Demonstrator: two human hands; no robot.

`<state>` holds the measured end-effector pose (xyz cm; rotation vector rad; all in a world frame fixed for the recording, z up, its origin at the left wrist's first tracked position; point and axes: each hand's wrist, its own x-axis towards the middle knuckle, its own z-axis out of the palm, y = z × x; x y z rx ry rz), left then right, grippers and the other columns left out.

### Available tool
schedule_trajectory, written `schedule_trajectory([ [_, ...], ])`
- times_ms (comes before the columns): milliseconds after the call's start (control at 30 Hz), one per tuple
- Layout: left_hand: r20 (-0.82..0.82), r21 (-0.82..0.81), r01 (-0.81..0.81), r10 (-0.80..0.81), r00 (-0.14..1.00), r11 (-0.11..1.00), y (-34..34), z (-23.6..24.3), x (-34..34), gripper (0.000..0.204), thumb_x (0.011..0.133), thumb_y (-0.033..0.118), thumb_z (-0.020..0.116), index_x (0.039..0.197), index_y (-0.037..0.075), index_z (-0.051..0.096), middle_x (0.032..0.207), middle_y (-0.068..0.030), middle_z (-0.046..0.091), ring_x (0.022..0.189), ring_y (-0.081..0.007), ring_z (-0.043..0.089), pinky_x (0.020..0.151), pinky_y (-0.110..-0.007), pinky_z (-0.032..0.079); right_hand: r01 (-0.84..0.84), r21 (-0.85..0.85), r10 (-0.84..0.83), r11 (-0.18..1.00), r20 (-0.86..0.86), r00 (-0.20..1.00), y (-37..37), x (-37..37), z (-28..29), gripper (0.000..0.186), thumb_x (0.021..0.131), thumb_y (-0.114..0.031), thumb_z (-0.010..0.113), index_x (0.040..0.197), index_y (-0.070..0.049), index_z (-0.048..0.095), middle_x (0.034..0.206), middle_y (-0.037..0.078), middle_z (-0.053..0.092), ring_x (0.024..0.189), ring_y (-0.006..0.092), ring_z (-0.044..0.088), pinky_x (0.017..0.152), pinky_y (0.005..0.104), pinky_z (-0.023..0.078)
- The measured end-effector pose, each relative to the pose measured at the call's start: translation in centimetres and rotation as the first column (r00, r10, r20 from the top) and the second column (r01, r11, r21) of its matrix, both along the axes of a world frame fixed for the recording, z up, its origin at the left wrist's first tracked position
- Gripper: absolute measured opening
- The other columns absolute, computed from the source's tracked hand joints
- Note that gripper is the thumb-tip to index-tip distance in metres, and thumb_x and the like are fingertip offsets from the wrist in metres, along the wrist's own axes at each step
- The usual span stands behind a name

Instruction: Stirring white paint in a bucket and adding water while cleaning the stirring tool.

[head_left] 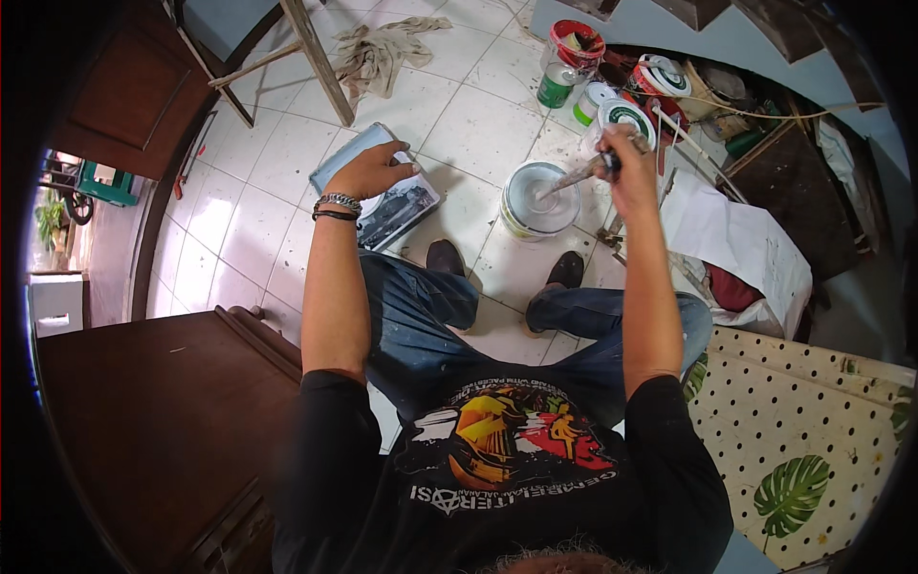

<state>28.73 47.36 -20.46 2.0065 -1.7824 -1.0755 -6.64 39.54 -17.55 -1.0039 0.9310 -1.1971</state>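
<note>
My right hand (631,172) is closed round the dark upper end of a paint-smeared stick (574,179). The stick slants down to the left, its lower end dipping into pale grey paint in a round bucket (509,212). Swirl rings show on the paint around it. My left hand (371,176) is over a light blue paint tray (323,178), fingers and thumb stretched apart, holding nothing. I cannot tell whether it touches the tray. Dark and whitish paint marks the tray's near part, and my hand hides some of its middle.
Paint pots (555,88) and a red bucket (585,43) crowd the back right, beside a white sheet (732,244). A crumpled cloth (382,55) lies near a wooden ladder (316,62). Brown wooden furniture (163,411) stands left; a dotted panel (765,421) lies right.
</note>
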Motion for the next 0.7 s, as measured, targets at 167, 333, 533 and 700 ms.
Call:
schedule_trajectory([
  [167, 0.023, -0.042, 0.071, -0.07, 0.997, 0.997, -1.7, -0.3, -1.4, 0.058, 0.083, 0.034, 0.062, 0.125, -0.003, 0.046, 0.106, -0.0211, 0.061, 0.099, -0.026, 0.058, 0.086, -0.033, 0.045, 0.045, 0.006, -0.042, 0.999, -0.213, 0.976, 0.0, -0.2, -10.2, 0.018, 0.081, -0.025, 0.063, 0.076, -0.008, 0.057, 0.066, 0.0, 0.054, 0.048, 0.0073, 0.047, 0.04, 0.0212, 0.039],
  [333, -0.135, -0.152, 0.012, -0.033, 0.99, 0.988, 1.0, 0.4, -0.2, 0.046, 0.082, 0.029, 0.063, 0.113, -0.003, 0.054, 0.095, -0.0182, 0.064, 0.089, -0.0249, 0.061, 0.078, -0.031, 0.047, -0.017, -0.145, -0.025, 0.989, -0.287, 0.958, -1.3, 1.4, -3.9, 0.022, 0.08, -0.026, 0.064, 0.076, -0.006, 0.057, 0.065, 0.0, 0.054, 0.047, 0.0068, 0.046, 0.038, 0.0211, 0.036],
  [533, -0.093, -0.22, 0.089, -0.112, 0.989, 0.972, 3.2, 6.8, -5.5, 0.04, 0.083, 0.022, 0.063, 0.113, -0.002, 0.054, 0.098, -0.0176, 0.063, 0.089, -0.0229, 0.061, 0.076, -0.031, 0.048, 0.147, -0.215, -0.21, 0.965, -0.308, 0.928, -1.7, 0.8, -5.4, 0.027, 0.079, -0.028, 0.067, 0.074, -0.004, 0.056, 0.061, 0.002, 0.054, 0.046, 0.0097, 0.046, 0.042, 0.026, 0.038],
  [700, -0.11, -0.261, 0.055, -0.087, 0.99, 0.964, 6.8, 9.1, -6.0, 0.044, 0.083, 0.016, 0.063, 0.121, 0.0, 0.049, 0.101, -0.0176, 0.063, 0.088, -0.0228, 0.062, 0.074, -0.031, 0.049, 0.014, -0.135, -0.087, 0.991, -0.556, 0.827, -1.0, 2.0, -7.0, 0.03, 0.077, -0.028, 0.069, 0.072, -0.002, 0.054, 0.056, 0.006, 0.053, 0.052, 0.0126, 0.048, 0.053, 0.0299, 0.042],
])
